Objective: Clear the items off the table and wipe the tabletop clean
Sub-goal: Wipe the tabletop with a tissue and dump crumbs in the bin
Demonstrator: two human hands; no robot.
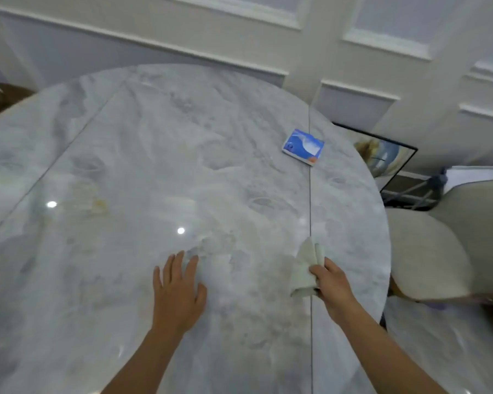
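One broad round tabletop point(143, 172) fills the view, glossy grey-white marble veined all over, two straight seams running across it and faint yellowish smears at nine o'clock. Off the rim at three o'clock sits a cream upholstered chair point(427, 251), rounded and soft-looking. Left hand point(177, 291) at six o'clock lies palm-down on the stone, fingers spread and flat, gripping nothing. Right hand point(333, 285) at four o'clock is curled shut around a pale folded cloth point(305, 268), soft and wrinkled, its loose end pointing toward twelve and lying right on the right-hand seam. Up at one o'clock, well apart from both hands, a small flat blue-and-white packet point(303, 147) rests on the marble, rectangular, with an orange spot at one corner.
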